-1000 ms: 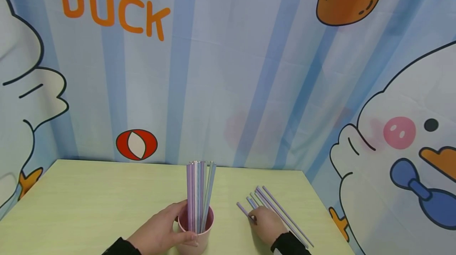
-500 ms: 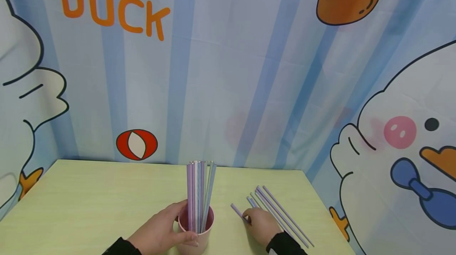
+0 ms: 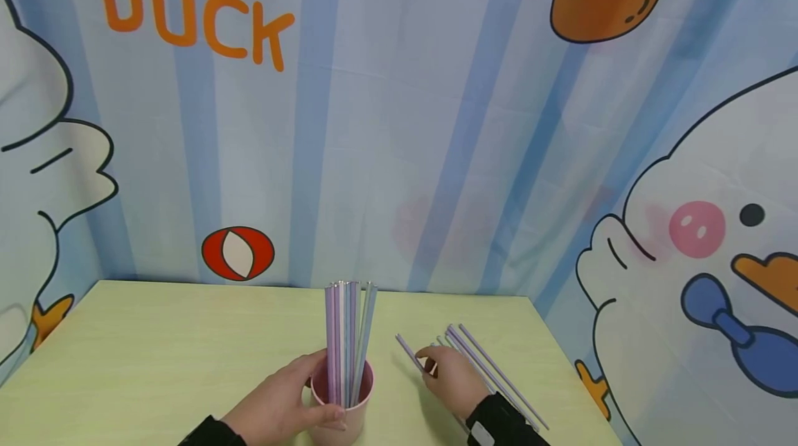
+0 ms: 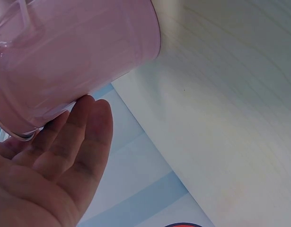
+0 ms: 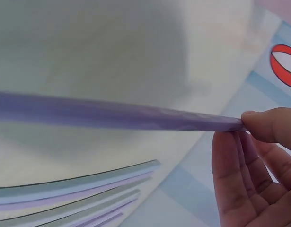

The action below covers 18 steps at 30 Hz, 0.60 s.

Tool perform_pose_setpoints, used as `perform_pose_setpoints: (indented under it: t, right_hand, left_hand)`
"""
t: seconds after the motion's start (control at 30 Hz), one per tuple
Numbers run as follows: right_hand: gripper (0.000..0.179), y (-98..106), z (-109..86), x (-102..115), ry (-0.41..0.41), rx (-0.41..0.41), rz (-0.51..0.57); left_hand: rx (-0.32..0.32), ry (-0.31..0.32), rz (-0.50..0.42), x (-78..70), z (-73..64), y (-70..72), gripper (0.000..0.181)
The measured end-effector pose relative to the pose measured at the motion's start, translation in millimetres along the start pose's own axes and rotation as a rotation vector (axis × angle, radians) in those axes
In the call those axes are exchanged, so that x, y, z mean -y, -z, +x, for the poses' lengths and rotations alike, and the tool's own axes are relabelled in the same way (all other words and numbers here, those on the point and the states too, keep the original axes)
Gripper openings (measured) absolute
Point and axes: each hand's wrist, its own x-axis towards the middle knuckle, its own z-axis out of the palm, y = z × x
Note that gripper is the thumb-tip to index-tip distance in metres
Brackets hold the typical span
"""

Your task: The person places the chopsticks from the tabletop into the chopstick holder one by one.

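A pink cup [image 3: 339, 424] stands near the table's front edge, filled with a bundle of upright purple, white and blue straws [image 3: 349, 342]. My left hand [image 3: 283, 394] holds it by the side, thumb in front and fingers behind. In the left wrist view the fingers [image 4: 91, 127] touch the wall of the cup [image 4: 83, 47]. To the right, my right hand [image 3: 455, 380] pinches a purple straw [image 5: 136, 116] between thumb and fingertips, raised over the table and tilted. Beside that hand several loose straws [image 3: 499, 370] lie slanted on the table, partly hidden by it.
The pale yellow table [image 3: 187, 349] ends at a striped blue curtain [image 3: 386, 155] behind it. Cartoon ducks and orange lettering are printed on the curtain.
My right hand has pulled the purple straw away from the loose straws, leftward and up off the table. The left hand has stayed on the cup.
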Motion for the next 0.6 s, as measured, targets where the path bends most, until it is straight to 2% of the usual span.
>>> perform_pose_setpoints:
  t: [0.27, 0.6]
  right_hand:
    - [0.032, 17.1, 8.3, 13.4, -0.065, -0.001, 0.178]
    - [0.030, 34.7, 18.5, 28.7, -0.048, -0.135, 0.336]
  left_hand:
    - [0.007, 0.001, -0.008, -0.9, 1.2, 0.5, 0.092]
    - [0.020, 0.012, -0.033, -0.7, 1.5, -0.1, 0.090]
